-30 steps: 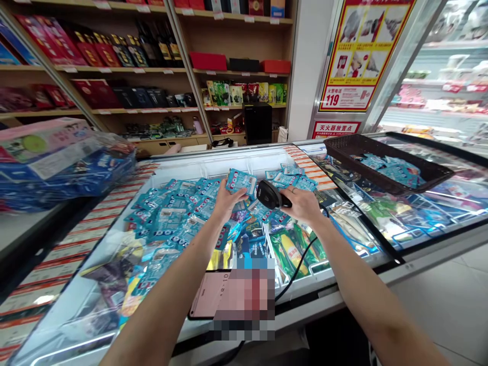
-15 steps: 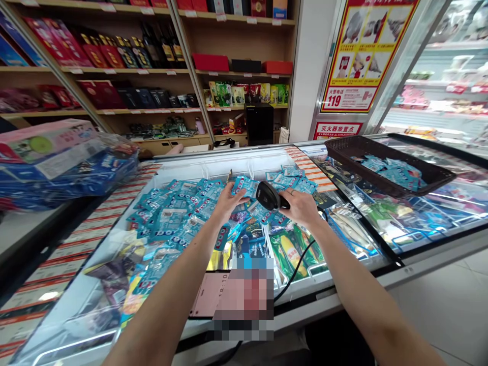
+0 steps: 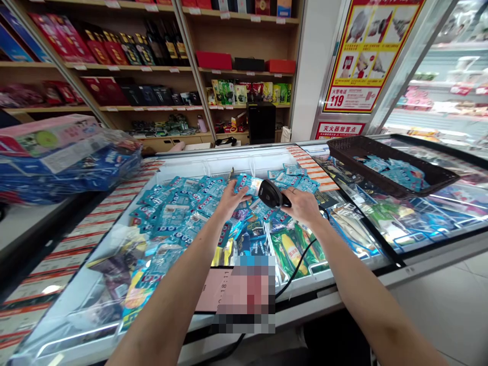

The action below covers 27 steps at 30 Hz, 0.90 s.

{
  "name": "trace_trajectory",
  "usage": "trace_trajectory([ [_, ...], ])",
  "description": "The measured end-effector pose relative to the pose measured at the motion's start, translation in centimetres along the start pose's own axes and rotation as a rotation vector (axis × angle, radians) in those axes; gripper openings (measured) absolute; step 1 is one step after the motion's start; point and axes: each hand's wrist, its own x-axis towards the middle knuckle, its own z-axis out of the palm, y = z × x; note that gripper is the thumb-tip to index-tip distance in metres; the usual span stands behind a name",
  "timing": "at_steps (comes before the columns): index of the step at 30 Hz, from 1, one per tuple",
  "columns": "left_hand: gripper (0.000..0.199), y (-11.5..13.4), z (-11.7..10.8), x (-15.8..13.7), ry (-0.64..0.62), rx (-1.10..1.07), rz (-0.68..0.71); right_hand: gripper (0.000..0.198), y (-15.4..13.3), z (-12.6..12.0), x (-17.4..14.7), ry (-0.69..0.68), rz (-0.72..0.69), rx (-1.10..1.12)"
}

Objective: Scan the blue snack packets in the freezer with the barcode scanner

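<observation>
My right hand (image 3: 302, 206) is wrapped round the handle of a black barcode scanner (image 3: 270, 194), its head pointing left. A black cable (image 3: 299, 264) runs down from it toward the front. Between the thumb and fingers of my left hand (image 3: 233, 197) is a small blue packet (image 3: 244, 182), held right in front of the scanner head. A bright patch shows on the packet's right end. Beneath both hands, many similar blue packets (image 3: 173, 216) lie in a loose heap in the chest freezer (image 3: 213, 165).
Green corn packs (image 3: 290, 251) lie at the front of the freezer. A brown basket (image 3: 434, 185) with blue packets rests on the right. Plastic-wrapped boxes (image 3: 76, 173) are stacked at left. A phone-like screen (image 3: 213, 291), partly pixelated, sits at the front edge. Shelves (image 3: 244, 73) stand behind.
The scanner head has tipped toward the blue packet, and the bright patch has appeared on it. Both hands have otherwise barely moved; the whole view has shifted slightly.
</observation>
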Motion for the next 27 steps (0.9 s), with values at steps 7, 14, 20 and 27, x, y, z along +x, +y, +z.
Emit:
trace_trajectory([
  [7,0.049,0.09,0.22,-0.16,-0.001,0.009,0.030,0.035,0.02,0.05,-0.12,-0.004,0.021,0.011],
  [14,0.052,-0.19,0.32,-0.17,0.010,0.008,0.026,0.035,0.15,0.16,-0.13,-0.018,0.035,0.018],
  [20,0.056,-0.58,0.16,-0.02,0.028,-0.009,0.016,0.036,0.17,0.09,-0.12,-0.034,0.045,0.009],
  [27,0.059,-0.83,0.15,-0.06,0.030,-0.024,0.002,0.038,0.09,-0.12,-0.13,-0.053,0.038,-0.005],
])
